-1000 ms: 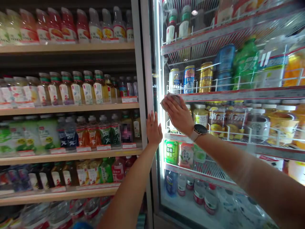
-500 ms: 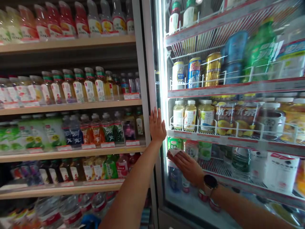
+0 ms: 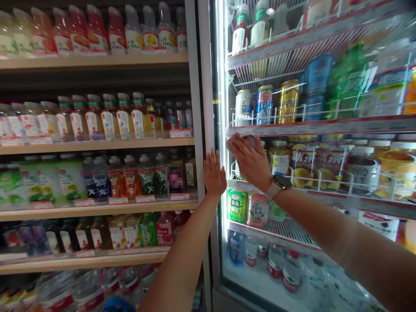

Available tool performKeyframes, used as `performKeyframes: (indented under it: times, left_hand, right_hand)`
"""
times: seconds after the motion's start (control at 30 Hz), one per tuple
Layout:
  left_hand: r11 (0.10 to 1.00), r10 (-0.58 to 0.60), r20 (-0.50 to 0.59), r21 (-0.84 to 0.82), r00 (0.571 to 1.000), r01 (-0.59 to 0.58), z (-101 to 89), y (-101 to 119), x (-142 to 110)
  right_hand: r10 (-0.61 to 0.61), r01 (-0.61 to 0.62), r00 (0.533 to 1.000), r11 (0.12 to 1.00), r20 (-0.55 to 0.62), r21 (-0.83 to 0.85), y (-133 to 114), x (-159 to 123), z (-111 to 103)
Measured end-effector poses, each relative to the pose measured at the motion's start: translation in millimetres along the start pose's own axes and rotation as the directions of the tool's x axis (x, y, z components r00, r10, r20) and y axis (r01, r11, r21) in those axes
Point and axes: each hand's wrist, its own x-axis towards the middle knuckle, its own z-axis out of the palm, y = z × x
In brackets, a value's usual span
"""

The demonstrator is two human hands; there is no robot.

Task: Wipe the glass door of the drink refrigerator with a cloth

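My left hand (image 3: 215, 175) rests flat on the silver frame (image 3: 205, 108) of the fridge, fingers stretched upward and holding nothing. To its right, my right hand (image 3: 251, 162) presses a small pale cloth (image 3: 251, 139) against the glass door, near the level of the third shelf's upper edge. Most of the cloth is hidden under the fingers, and its exact kind is hard to make out. A dark watch (image 3: 282, 181) sits on the right wrist. Behind the glass, bottles of tea (image 3: 280, 160) stand close to that hand.
Left of the frame, wooden shelves (image 3: 97, 145) hold rows of juice and tea bottles. Through the glass, wire racks carry cans such as a gold can (image 3: 288, 100), and a green bottle (image 3: 352, 82). Water bottles (image 3: 292, 271) stand on the fridge floor.
My right hand has slid the cloth up the glass, from the lower drinks rack to the rack above. My left hand stays on the frame. The view has shifted slightly.
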Motion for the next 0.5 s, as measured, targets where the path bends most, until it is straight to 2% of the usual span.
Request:
performKeyframes:
  times: [0.1, 0.23, 0.33, 0.5]
  left_hand:
    - [1.000, 0.009, -0.004, 0.011, 1.000, -0.009, 0.7, -1.0, -0.7]
    - [1.000, 0.003, 0.000, 0.010, 1.000, -0.003, 1.0, -2.2, -2.3]
    - [1.000, -0.009, 0.004, 0.020, 1.000, 0.009, 0.9, -2.2, -3.0]
    - [1.000, -0.025, 0.011, 0.011, 1.000, 0.025, 2.7, -3.6, -1.0]
  right_hand:
    - [0.060, -0.059, 0.998, 0.998, -0.020, 0.022, -7.9, 8.2, 6.3]
    - [-0.009, 0.004, 0.998, 0.998, 0.070, 0.071, -37.0, -33.4, 16.9]
    - [-0.018, 0.008, 0.991, 0.997, 0.132, 0.075, -53.1, -65.3, 20.0]
    - [0.008, -0.021, 0.986, 0.997, 0.166, 0.072, -59.6, -77.3, 20.2]
